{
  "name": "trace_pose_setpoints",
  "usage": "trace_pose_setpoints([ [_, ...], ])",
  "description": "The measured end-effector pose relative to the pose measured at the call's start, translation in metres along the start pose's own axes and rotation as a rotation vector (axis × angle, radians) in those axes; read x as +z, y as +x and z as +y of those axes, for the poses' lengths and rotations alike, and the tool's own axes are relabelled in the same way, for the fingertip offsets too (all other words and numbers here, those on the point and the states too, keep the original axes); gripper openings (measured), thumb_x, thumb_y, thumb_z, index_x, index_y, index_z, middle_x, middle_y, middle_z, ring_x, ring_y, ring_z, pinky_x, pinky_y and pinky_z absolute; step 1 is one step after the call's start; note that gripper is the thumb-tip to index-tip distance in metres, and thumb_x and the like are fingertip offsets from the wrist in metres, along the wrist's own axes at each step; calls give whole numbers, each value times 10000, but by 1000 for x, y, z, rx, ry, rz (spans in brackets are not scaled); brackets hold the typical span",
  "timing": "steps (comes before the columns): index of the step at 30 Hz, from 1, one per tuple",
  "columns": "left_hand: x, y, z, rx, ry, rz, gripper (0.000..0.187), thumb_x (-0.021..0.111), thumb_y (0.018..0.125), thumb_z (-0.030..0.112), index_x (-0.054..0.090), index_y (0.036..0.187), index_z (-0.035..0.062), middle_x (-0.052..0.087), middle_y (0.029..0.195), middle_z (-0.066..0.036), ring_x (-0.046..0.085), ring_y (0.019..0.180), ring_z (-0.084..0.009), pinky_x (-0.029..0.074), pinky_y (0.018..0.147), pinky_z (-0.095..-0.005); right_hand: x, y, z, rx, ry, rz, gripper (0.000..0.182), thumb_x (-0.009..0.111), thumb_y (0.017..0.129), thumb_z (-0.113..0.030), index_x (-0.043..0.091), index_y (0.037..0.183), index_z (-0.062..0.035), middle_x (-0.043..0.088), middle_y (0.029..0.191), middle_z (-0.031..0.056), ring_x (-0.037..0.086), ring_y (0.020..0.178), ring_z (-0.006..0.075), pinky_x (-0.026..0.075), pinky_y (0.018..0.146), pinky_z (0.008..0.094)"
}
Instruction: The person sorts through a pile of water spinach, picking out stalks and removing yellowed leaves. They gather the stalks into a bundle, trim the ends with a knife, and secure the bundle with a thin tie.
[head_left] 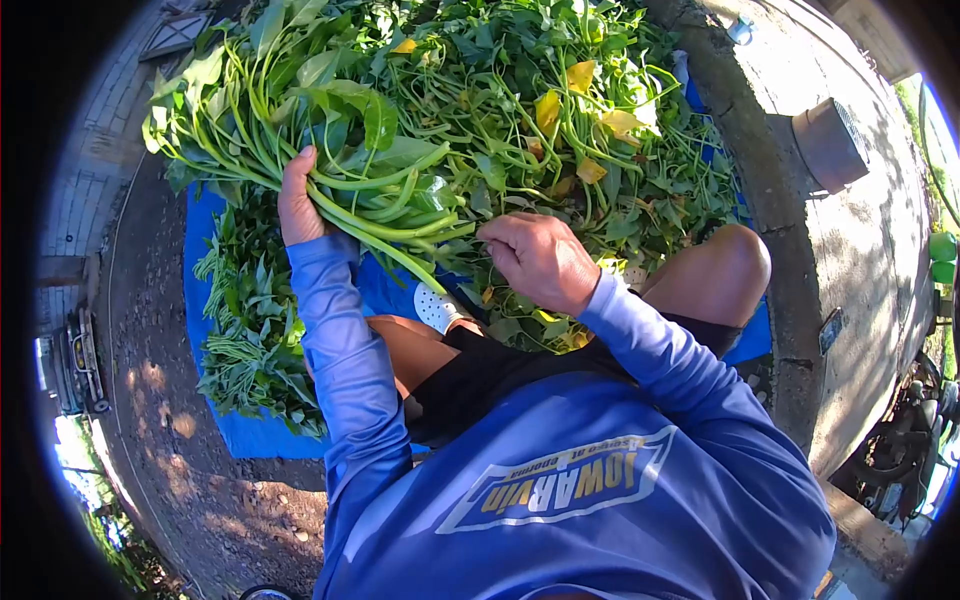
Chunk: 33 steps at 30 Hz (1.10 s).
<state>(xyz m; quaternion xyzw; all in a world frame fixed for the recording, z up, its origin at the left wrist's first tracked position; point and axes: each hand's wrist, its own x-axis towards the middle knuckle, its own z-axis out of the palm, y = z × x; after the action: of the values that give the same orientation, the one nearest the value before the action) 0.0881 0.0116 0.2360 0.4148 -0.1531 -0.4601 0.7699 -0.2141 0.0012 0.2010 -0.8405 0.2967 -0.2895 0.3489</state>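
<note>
Green stem bunch (350, 205) clamped in left hand (300, 198), above blue tarp (240, 440); right hand (540, 258) at the stems' cut ends, fingers curled together, grip on any stem unclear.

Leafy green bundle (235, 135), aslant, its bare stem ends (418, 268) splayed.

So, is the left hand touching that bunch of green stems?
Touching: the head view shows the left hand gripping the bunch of green stems, thumb against them.
</note>
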Motion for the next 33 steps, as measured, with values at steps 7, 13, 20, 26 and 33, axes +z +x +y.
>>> trace_pose_setpoints([
  [7, -24, 25, 2, 16, 25, 53, 359, 709, 953, 274, 678, 1190, 6, 762, 1103, -138, 760, 918, -297, 642, 864, -451, 13, -30, 114, 168, -175, -180, 230, 634, 936, -194, 784, 1039, -53, 761, 1040, 190, 726, 1015, 369, 575, 931, 463],
  [13, -19, 35, -32, -13, 51, 31, 392, 764, 912, 263, 674, 1212, 27, 756, 1118, -119, 747, 941, -277, 626, 882, -428, 5, 47, 194, 579, -168, 346, 341, 723, 937, -272, 753, 1175, -29, 765, 1097, 202, 741, 1020, 344, 567, 924, 407],
  [20, -42, 48, -109, -276, 106, -43, 312, 756, 912, 239, 710, 1136, 27, 768, 1022, -103, 748, 855, -239, 635, 798, -395, -57, 69, 170, 526, 273, 370, 375, 730, 1010, -305, 748, 1265, -31, 783, 1093, 66, 710, 957, 156, 571, 876, 327],
  [26, -52, 46, -166, -388, 79, -36, 295, 769, 907, 255, 736, 1101, 34, 773, 989, -84, 748, 802, -211, 631, 756, -354, -133, 95, 98, 446, 608, 414, 359, 669, 1063, -292, 714, 1357, -93, 595, 876, -71, 519, 751, 35, 487, 623, 244],
  [33, -51, 37, -195, -216, 188, -11, 332, 857, 833, 206, 772, 1102, 31, 775, 1031, -56, 726, 895, -170, 586, 849, -333, -111, 164, 56, 36, 74, 427, 291, 768, 974, -197, 781, 1239, -77, 732, 943, 21, 630, 785, 96, 540, 726, 274],
])
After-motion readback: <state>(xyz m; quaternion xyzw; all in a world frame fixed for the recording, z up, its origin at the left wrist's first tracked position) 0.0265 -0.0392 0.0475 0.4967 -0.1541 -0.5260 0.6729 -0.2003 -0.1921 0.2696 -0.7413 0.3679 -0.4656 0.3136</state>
